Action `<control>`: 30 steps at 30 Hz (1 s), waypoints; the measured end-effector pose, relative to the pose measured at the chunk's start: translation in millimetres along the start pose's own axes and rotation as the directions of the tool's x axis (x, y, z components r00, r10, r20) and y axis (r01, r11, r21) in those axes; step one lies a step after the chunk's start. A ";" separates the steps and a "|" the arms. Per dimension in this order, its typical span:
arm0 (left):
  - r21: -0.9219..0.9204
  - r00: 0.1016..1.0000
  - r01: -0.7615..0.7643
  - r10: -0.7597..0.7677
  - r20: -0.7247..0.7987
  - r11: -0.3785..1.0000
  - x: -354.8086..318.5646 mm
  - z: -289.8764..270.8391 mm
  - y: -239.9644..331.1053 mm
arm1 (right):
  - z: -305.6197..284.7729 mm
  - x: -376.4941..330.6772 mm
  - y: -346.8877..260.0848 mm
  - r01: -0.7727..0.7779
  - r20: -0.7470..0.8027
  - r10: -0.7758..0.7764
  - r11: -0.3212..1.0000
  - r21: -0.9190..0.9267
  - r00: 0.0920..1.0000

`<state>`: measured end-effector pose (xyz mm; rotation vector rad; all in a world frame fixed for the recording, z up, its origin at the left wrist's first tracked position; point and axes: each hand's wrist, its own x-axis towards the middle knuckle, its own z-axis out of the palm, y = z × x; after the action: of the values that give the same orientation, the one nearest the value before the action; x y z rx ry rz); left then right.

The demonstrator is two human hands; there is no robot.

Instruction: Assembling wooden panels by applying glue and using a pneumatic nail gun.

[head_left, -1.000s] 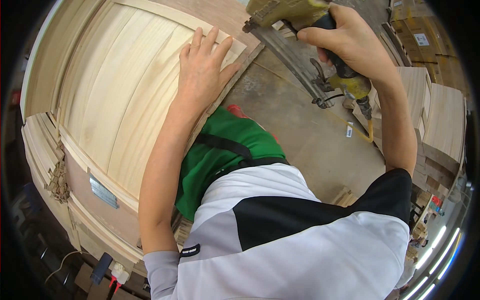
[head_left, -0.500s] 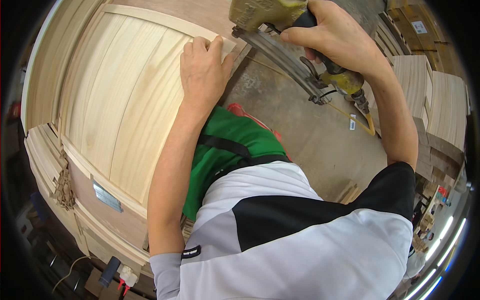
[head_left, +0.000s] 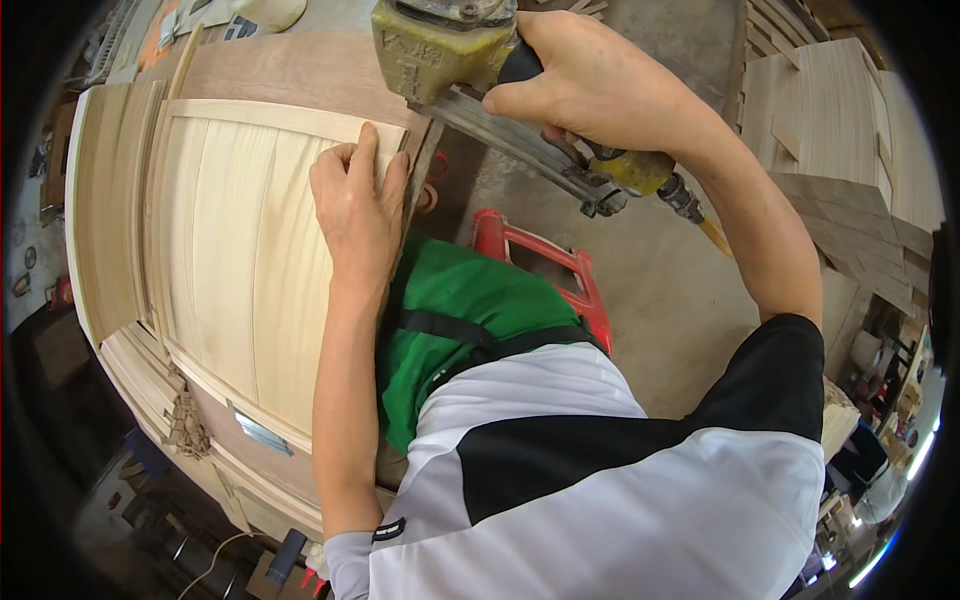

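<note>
My right hand (head_left: pixel 600 85) is wrapped round the dark grip of a worn yellow pneumatic nail gun (head_left: pixel 430 50), its long metal magazine slanting back toward me. The nail gun's nose is close to the near right corner of a pale wooden panel (head_left: pixel 230 230). My left hand (head_left: pixel 355 210) rests on that corner with its fingers apart. The index fingertip lies on the narrow wooden strip (head_left: pixel 270 118) along the panel's far edge, and the thumb is at the right edge. A yellow air hose (head_left: pixel 716 238) is coupled to the gun's handle end.
Under the panel lies a brown plywood board (head_left: pixel 290 70). More boards (head_left: pixel 112 200) stand along the left side. A red plastic stool (head_left: pixel 585 285) stands on the concrete floor beside my green apron. Stacked wooden parts (head_left: pixel 825 120) are at the right. A metal plate (head_left: pixel 262 432) lies near the panel's lower edge.
My view has shifted, showing more of the far worktop and the red stool. The nail gun has come closer to the panel's corner and my left hand. My left hand stays on that corner.
</note>
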<state>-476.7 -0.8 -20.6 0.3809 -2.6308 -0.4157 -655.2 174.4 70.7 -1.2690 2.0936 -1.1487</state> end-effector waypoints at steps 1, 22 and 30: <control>-0.005 1.000 0.003 -0.003 -0.001 1.000 -0.4 -0.3 0.4 | 3.9 -1.1 7.2 0.002 -0.004 -0.001 1.000 0.013 1.000; -0.030 1.000 -0.016 0.016 -0.010 0.999 0.2 1.9 -0.9 | 8.2 -1.7 3.1 -0.066 0.071 0.071 0.995 -0.071 0.995; -0.033 0.999 0.009 -0.011 -0.053 0.999 0.5 1.4 -0.8 | -1.4 -4.4 -36.1 -0.293 0.039 0.294 0.956 -0.011 0.955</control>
<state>-477.7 -1.4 -21.9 0.3890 -2.5686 -0.4450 -635.6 170.2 101.0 -0.9325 2.1659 -0.9787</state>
